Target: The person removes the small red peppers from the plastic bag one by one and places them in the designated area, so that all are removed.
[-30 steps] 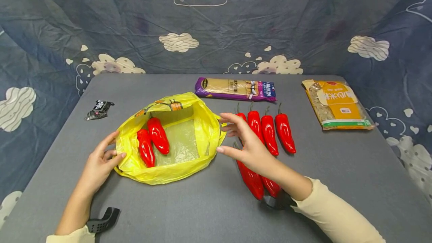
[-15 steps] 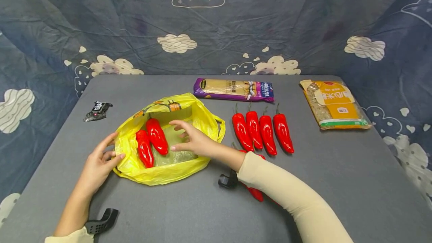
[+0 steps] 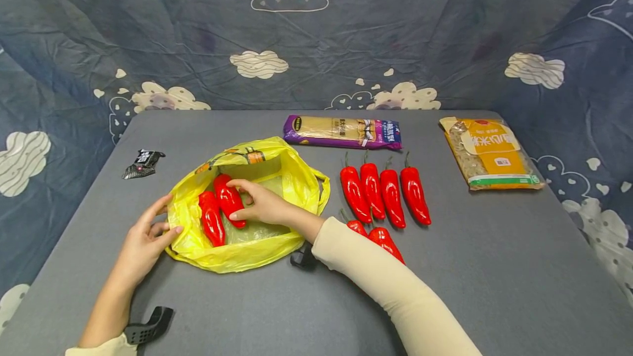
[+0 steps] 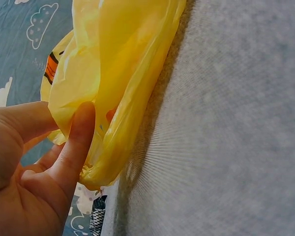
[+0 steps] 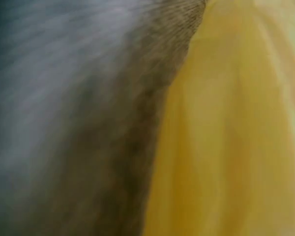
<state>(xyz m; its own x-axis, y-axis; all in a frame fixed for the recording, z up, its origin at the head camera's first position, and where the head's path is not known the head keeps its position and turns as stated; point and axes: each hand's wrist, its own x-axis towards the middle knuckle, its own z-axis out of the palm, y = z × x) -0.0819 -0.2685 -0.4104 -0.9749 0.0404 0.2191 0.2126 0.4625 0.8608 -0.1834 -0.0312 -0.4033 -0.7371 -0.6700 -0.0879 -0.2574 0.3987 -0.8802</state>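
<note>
A yellow plastic bag [image 3: 237, 260] lies with its mouth spread toward me, and two red chili peppers are inside. My left hand [image 3: 143, 240] pinches the bag's left rim between thumb and fingers; in the left wrist view the thin yellow film [image 4: 118, 64] passes between them. Reaching in over the front right rim, my right hand [image 3: 264, 205] has index finger and thumb spaced apart over the right-hand pepper [image 3: 223, 187], fingertips right at its skin. The other pepper [image 3: 212, 221] lies left of it. The right wrist view holds only blurred bag wall [image 5: 226, 137] and tabletop.
Several red chili peppers [image 3: 390, 196] lie right of the bag, some partly behind my right sleeve [image 3: 376, 279]. A purple pasta packet [image 3: 341, 131] lies behind, an orange grain bag [image 3: 492, 153] at the far right, a small black packet [image 3: 143, 163] at left.
My right hand has moved left from beside the bag, over its rim and onto the right-hand pepper inside. The left hand keeps its hold on the rim.
</note>
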